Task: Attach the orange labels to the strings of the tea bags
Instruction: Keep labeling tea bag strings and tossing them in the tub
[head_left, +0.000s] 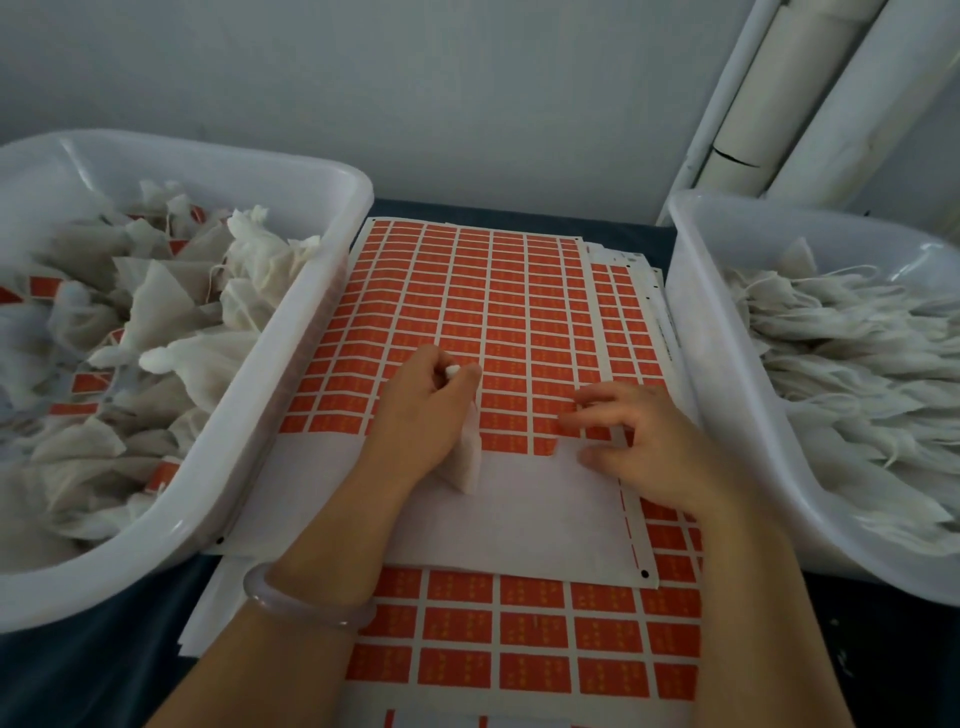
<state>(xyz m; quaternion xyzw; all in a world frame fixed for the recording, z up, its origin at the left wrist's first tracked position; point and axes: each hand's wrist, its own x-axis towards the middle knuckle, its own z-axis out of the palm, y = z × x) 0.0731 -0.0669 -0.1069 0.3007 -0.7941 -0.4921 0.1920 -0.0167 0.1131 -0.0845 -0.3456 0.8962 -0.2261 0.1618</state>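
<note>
A sheet of orange labels (498, 312) lies on the table between two tubs, its near rows peeled to bare white backing. My left hand (426, 410) grips a white tea bag (467, 462) over the sheet; the bag hangs below my fingers and a white tip shows between thumb and forefinger. My right hand (644, 441) rests at the lowest orange row, its fingertips picking at a label (571, 423) on the sheet's right side. The bag's string is too fine to make out.
A white tub (311, 291) at left holds tea bags with orange labels. A white tub (696, 332) at right holds plain tea bags with strings. More label sheets (519, 634) lie underneath, toward me. White pipes (810, 104) stand at back right.
</note>
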